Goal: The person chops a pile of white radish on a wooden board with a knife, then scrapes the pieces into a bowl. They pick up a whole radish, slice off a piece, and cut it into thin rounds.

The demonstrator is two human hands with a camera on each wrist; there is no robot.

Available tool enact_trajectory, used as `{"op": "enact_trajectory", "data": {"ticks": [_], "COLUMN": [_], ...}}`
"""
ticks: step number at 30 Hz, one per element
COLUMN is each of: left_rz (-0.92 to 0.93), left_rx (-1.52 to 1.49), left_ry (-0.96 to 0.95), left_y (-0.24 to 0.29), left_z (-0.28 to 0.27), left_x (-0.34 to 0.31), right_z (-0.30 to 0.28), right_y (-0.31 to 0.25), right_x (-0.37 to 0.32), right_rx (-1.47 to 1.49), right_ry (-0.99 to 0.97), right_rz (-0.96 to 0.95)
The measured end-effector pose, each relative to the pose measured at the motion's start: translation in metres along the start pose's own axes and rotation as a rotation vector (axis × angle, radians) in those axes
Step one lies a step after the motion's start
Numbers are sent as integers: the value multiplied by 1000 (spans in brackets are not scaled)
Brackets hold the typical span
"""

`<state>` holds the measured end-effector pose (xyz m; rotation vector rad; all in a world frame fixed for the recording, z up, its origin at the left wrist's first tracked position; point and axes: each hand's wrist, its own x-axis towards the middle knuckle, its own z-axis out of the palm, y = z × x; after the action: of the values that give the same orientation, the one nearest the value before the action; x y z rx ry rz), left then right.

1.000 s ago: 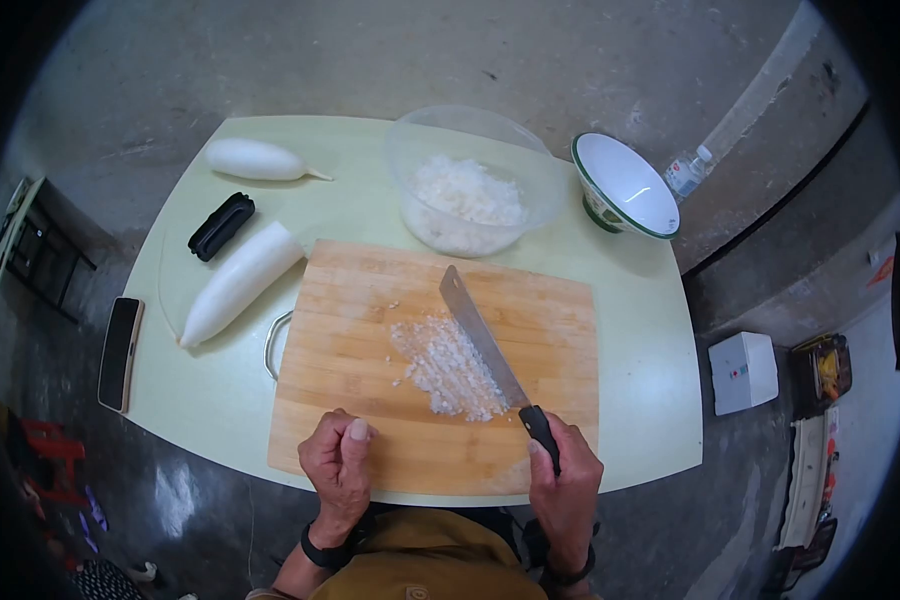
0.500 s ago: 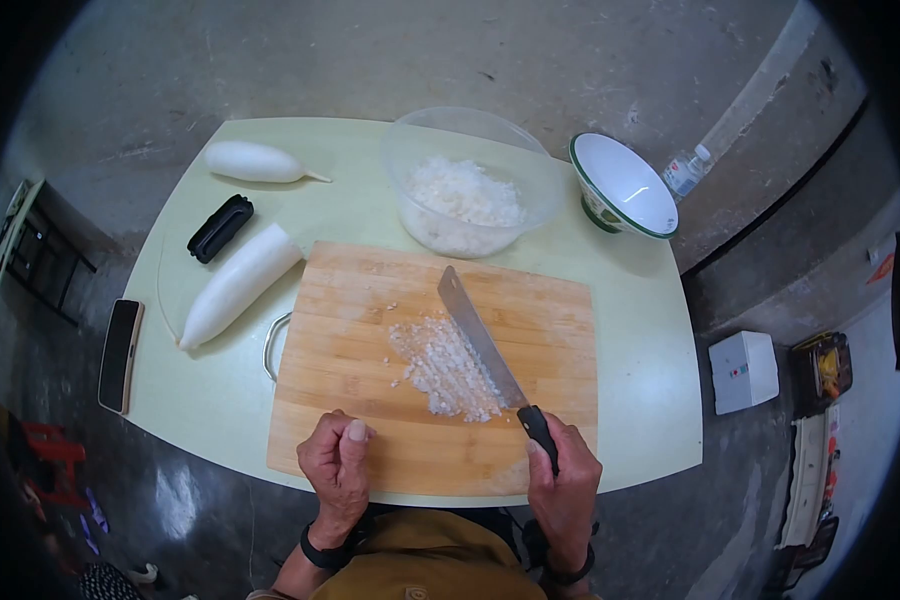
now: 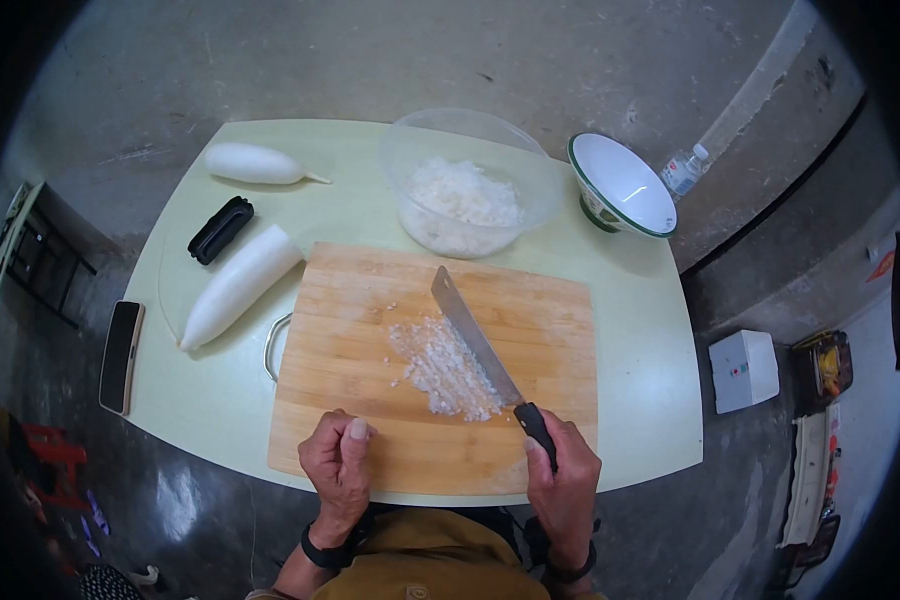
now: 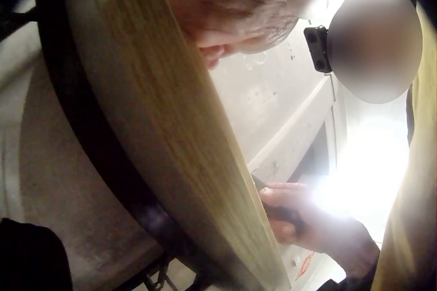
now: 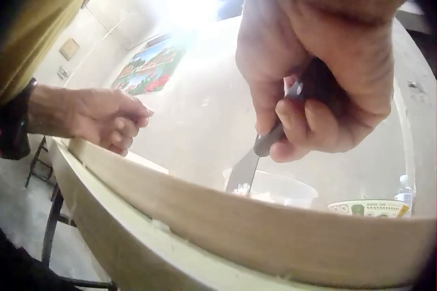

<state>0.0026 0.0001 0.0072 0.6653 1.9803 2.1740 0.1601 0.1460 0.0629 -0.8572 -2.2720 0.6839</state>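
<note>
In the head view my right hand point(image 3: 566, 474) grips the black handle of a kitchen knife point(image 3: 475, 338), fingers wrapped round it. Its broad blade slants away over the wooden cutting board point(image 3: 530, 455), along the right side of a spread of finely chopped white bits point(image 3: 445, 370). At the board's front left edge is my left hand point(image 3: 337, 462), fingers curled and thumb on top, holding nothing. The right wrist view shows white bits stuck to the blade point(image 5: 242, 173), and the left hand point(image 5: 102, 119) with its fingers folded in.
Behind the board stands a clear plastic bowl point(image 3: 420, 222) with chopped white pieces. A green-rimmed bowl point(image 3: 625, 185) is at the back right, near a bottle point(image 3: 682, 174). Left lie a cut white radish point(image 3: 240, 288), a whole radish point(image 3: 255, 163), a black case point(image 3: 221, 230) and a phone point(image 3: 121, 357).
The knife in my right hand has shifted slightly left, its blade nearer the chopped bits. My left hand stays in place.
</note>
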Motion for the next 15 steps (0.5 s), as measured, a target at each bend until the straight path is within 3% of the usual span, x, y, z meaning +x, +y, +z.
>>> {"op": "enact_trajectory", "data": {"ticks": [15], "left_rz": [-6], "left_rx": [9], "left_ry": [3], "left_y": [2], "left_z": [0], "left_x": [0], "right_z": [2], "right_y": [-2], "right_x": [1], "right_rx": [52], "right_ry": [-25], "right_rz": [-6]}}
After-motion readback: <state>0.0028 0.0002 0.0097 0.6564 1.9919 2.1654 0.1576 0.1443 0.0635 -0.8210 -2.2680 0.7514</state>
